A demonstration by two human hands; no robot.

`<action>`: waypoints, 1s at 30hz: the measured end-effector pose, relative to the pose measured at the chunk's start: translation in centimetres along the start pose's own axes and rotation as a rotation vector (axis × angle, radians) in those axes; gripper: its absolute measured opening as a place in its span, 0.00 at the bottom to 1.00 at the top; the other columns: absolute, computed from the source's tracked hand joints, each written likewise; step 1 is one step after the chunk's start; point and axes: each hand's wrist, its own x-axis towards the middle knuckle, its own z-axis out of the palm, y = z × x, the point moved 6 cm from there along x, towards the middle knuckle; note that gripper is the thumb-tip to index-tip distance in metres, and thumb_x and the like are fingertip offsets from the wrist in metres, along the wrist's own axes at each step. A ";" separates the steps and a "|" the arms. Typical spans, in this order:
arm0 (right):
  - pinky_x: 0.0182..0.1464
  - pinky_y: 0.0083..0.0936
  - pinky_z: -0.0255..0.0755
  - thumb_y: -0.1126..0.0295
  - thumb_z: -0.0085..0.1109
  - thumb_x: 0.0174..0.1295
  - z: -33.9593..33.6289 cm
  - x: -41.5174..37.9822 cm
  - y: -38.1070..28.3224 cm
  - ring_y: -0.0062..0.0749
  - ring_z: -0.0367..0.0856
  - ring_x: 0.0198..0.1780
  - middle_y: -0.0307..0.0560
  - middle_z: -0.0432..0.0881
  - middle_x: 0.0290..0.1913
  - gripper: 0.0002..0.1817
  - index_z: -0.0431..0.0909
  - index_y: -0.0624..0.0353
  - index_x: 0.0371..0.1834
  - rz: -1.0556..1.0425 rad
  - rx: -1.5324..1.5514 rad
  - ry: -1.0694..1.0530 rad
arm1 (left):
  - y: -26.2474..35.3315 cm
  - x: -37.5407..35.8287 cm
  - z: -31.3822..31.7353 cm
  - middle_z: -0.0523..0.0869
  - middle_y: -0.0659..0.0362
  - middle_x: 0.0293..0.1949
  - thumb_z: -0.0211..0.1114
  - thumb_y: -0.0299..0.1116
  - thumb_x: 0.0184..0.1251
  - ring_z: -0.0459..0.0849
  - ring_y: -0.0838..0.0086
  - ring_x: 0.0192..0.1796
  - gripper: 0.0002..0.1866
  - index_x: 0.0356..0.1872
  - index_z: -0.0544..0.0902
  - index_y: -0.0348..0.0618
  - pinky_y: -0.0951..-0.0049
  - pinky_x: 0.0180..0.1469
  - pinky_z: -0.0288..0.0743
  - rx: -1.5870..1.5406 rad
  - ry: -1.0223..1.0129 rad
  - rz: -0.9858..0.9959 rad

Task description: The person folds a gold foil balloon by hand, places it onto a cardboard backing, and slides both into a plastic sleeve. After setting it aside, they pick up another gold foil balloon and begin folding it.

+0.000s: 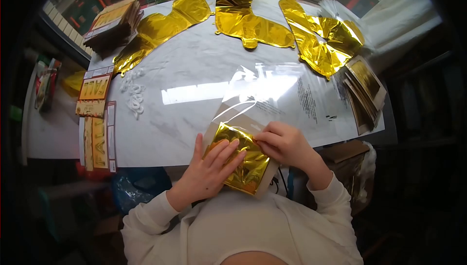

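Note:
A folded gold foil balloon (249, 172) lies on a grey-brown card (227, 114) at the table's front edge, close to my body. My left hand (214, 167) rests flat on the foil with its fingers spread. At the upper right of the foil, my right hand (282, 143) has thumb and fingertips pinched on its edge. A thin white ribbon (238, 110) loops across the card just above the foil. Under my fingers, part of the foil is hidden.
Unfolded gold foil balloons (160, 29) lie along the far side. White ribbon loops (134, 94) sit at left, near printed "FALL" packages (95, 88). Card stacks (114, 21) stand at far left and right. Clear plastic bags (306, 90) cover the right middle.

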 end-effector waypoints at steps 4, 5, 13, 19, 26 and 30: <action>0.37 0.35 0.79 0.72 0.73 0.62 -0.2 0.5 0.2 0.44 0.84 0.35 0.45 0.83 0.36 0.10 0.87 0.56 0.45 0.005 0.007 -0.039 | 0.6 -0.8 -1.4 0.75 0.57 0.72 0.68 0.37 0.70 0.73 0.66 0.72 0.31 0.75 0.76 0.53 0.34 0.77 0.60 -0.051 0.118 0.233; 0.37 0.35 0.79 0.72 0.73 0.63 -0.2 0.6 0.0 0.44 0.84 0.35 0.45 0.83 0.36 0.10 0.87 0.56 0.46 -0.020 -0.014 -0.056 | 1.5 -1.6 -2.1 0.79 0.61 0.68 0.70 0.36 0.68 0.79 0.69 0.67 0.28 0.70 0.81 0.54 0.45 0.75 0.71 -0.009 0.225 0.413; 0.65 0.44 0.74 0.64 0.67 0.71 0.0 3.0 0.8 0.53 0.78 0.65 0.51 0.81 0.62 0.20 0.81 0.56 0.63 -0.060 -0.062 -0.108 | 1.6 -2.4 -2.4 0.89 0.66 0.54 0.72 0.31 0.65 0.87 0.75 0.47 0.14 0.52 0.92 0.52 0.74 0.51 0.82 -0.070 0.299 0.390; 0.87 0.53 0.46 0.49 0.51 0.80 3.1 3.5 1.9 0.52 0.50 0.89 0.50 0.57 0.88 0.37 0.59 0.55 0.86 -0.036 -0.156 -0.278 | 1.4 -2.4 -1.6 0.90 0.68 0.57 0.73 0.31 0.62 0.87 0.76 0.51 0.17 0.53 0.92 0.57 0.72 0.53 0.83 -0.048 0.317 0.316; 0.88 0.51 0.40 0.44 0.45 0.82 3.7 3.3 1.5 0.49 0.49 0.89 0.49 0.54 0.89 0.40 0.55 0.56 0.88 -0.011 -0.126 -0.364 | 1.3 -0.8 -1.5 0.91 0.67 0.55 0.73 0.31 0.61 0.88 0.75 0.50 0.16 0.51 0.93 0.55 0.71 0.53 0.84 -0.069 0.383 0.261; 0.88 0.51 0.40 0.44 0.45 0.81 3.7 3.2 1.4 0.49 0.48 0.89 0.49 0.54 0.89 0.40 0.55 0.55 0.88 -0.034 -0.164 -0.367 | 1.1 0.3 -1.6 0.91 0.66 0.55 0.72 0.31 0.61 0.88 0.74 0.50 0.17 0.52 0.92 0.54 0.71 0.53 0.83 -0.090 0.386 0.239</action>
